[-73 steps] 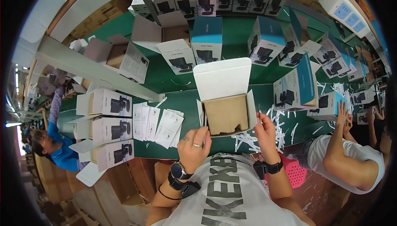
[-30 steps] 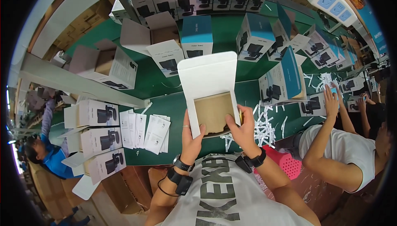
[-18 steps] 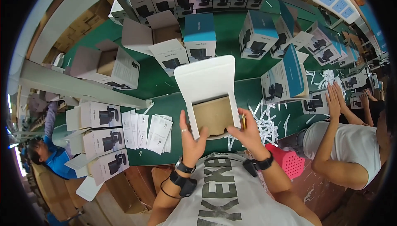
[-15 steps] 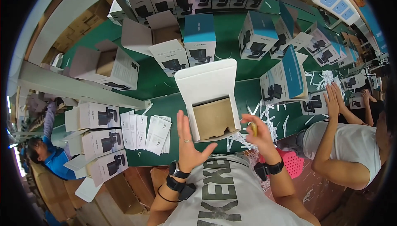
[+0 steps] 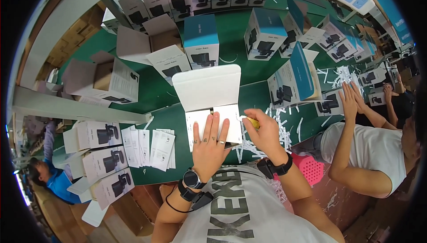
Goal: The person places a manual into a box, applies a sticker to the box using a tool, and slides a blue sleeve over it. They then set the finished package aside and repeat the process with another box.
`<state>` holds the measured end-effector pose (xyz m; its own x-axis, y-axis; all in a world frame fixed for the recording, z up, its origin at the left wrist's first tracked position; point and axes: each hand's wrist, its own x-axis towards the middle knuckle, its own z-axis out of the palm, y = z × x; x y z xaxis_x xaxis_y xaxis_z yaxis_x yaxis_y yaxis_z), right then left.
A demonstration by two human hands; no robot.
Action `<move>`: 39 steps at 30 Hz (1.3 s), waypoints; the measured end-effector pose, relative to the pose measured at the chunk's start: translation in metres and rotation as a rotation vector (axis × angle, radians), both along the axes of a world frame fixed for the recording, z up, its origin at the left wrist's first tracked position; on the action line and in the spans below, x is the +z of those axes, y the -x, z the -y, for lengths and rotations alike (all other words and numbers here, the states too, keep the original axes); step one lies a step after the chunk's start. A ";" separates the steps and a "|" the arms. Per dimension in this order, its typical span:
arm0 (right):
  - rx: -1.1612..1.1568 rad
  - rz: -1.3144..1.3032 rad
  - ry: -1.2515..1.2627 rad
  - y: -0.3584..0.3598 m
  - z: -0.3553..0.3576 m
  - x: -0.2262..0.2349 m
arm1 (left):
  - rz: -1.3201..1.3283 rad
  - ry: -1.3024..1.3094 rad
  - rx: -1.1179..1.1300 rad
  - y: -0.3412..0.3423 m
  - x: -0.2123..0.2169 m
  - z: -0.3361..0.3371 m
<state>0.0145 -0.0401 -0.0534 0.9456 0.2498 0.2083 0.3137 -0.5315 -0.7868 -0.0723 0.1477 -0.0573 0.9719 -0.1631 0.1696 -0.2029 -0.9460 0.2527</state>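
A white carton [image 5: 206,92] stands in front of me, its wide lid flap raised at the back and its side flaps folded in across the top. My left hand [image 5: 210,144] lies flat on those flaps, fingers spread, gripping nothing. My right hand [image 5: 265,132] is beside the carton's right edge, closed round a small yellow object [image 5: 253,122] with a pale end; its exact kind is hidden by the fingers. What lies inside the carton is mostly covered by the flaps and my hand.
White leaflets [image 5: 163,148] lie to my left, beside several printed boxes [image 5: 104,163]. Shredded paper [image 5: 284,129] is strewn to the right. More boxes [image 5: 201,38] line the far side of the green table [image 5: 178,118]. A co-worker's hands [image 5: 349,98] press on a box at right.
The carton's side flaps have gone from open to folded in. My left hand has moved from beside the carton onto them. My right hand has come nearer its right edge.
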 end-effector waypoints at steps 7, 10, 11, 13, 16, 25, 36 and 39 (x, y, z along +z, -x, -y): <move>-0.063 0.086 0.110 0.002 -0.001 0.004 | 0.015 -0.002 -0.003 0.001 0.000 0.000; -0.078 0.080 0.116 0.002 0.000 0.003 | -0.019 0.005 -0.006 0.001 0.001 0.000; -0.071 0.088 0.117 0.002 -0.001 0.002 | -0.019 0.005 -0.006 0.001 0.001 0.000; -0.058 0.106 0.120 0.002 -0.002 -0.003 | -0.017 -0.006 -0.009 0.001 0.002 0.000; -0.057 -0.116 -0.078 0.002 -0.004 -0.017 | -0.008 0.011 -0.010 0.001 0.000 0.000; -0.089 -0.439 -0.511 0.036 0.004 0.009 | 0.037 0.081 0.003 0.004 -0.002 -0.006; -0.017 -0.475 -0.094 0.005 0.045 -0.002 | -0.013 0.060 -0.074 0.008 -0.003 -0.014; 0.018 -0.295 -0.181 -0.006 -0.002 -0.001 | 0.025 0.057 -0.055 0.010 -0.006 -0.014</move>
